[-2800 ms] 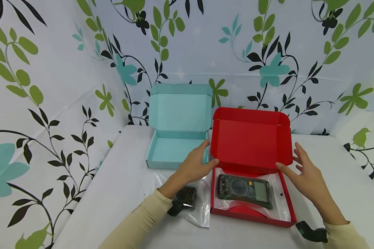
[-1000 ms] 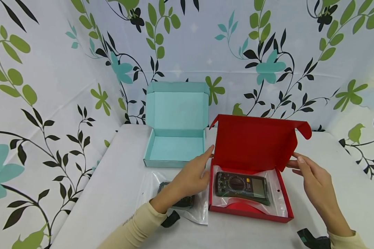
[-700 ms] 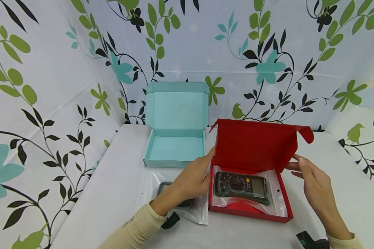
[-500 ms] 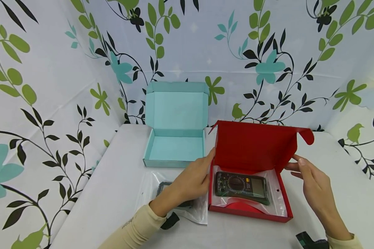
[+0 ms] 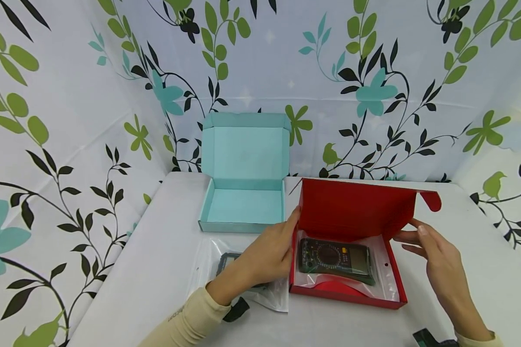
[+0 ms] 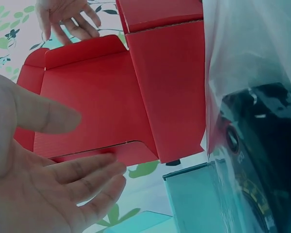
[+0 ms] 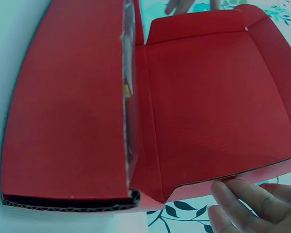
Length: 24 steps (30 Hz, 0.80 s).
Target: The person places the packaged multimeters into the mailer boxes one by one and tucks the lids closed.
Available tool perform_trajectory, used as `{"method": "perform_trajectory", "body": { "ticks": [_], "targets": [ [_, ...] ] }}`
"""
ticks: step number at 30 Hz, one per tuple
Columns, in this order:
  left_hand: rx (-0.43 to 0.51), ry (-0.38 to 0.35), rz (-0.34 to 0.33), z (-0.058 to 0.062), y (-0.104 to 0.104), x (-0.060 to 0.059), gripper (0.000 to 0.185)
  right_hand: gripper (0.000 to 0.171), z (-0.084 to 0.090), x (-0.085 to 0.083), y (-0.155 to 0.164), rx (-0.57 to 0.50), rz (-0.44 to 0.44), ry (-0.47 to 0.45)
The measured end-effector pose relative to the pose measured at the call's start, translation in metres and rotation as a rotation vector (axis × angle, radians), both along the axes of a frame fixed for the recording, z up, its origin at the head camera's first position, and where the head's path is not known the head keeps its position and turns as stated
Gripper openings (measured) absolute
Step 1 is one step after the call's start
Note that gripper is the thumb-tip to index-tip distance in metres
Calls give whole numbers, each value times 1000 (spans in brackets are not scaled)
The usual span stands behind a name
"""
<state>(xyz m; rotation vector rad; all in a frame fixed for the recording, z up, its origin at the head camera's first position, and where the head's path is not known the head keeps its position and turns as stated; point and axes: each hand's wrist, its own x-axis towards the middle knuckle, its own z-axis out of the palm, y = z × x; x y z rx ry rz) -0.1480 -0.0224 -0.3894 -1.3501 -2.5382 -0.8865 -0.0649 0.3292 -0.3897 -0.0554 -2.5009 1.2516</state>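
A red cardboard box (image 5: 347, 297) holds a dark multimeter (image 5: 334, 260) in a clear plastic bag, with the dial and screen facing up. Its lid (image 5: 356, 207) leans part-way over the back of the box. Along the left side of the lid, my left hand (image 5: 265, 253) touches the side flap with outstretched fingers, the thumb apart from them in the left wrist view. At the opposite side, my right hand (image 5: 443, 262) has its fingertips against the right flap (image 7: 199, 189), fingers extended.
A teal box (image 5: 239, 226) stands with its lid up behind the left hand. Under the left forearm lies a second clear bag (image 5: 273, 303) with a dark device, partly hidden. A patterned cloth (image 5: 252, 58) hangs behind the white table (image 5: 321, 327).
The red lid has tilted forward from nearly upright and its far edge is lower. The right hand has moved from beside the lid's front to its right flap; the left hand stays at the left side.
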Motion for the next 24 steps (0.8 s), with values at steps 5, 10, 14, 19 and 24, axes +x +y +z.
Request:
{"method": "perform_trajectory", "body": {
  "ticks": [5, 10, 14, 19, 24],
  "targets": [
    [1, -74, -10, 1, -3, 3, 90, 52, -1, 4, 3, -57, 34, -2],
    [-9, -68, -10, 0, -3, 6, 97, 54, -2, 7, 4, -67, 22, -43],
    [-28, -36, 6, 1, -4, 9, 100, 53, -2, 9, 3, -93, 35, -37],
    [-50, -10, 6, 0, -3, 12, 106, 54, -3, 10, 4, -80, 19, -72],
    [-95, -27, 22, -1, -4, 15, 112, 54, -6, 13, 4, -74, 22, -90]
  ]
}}
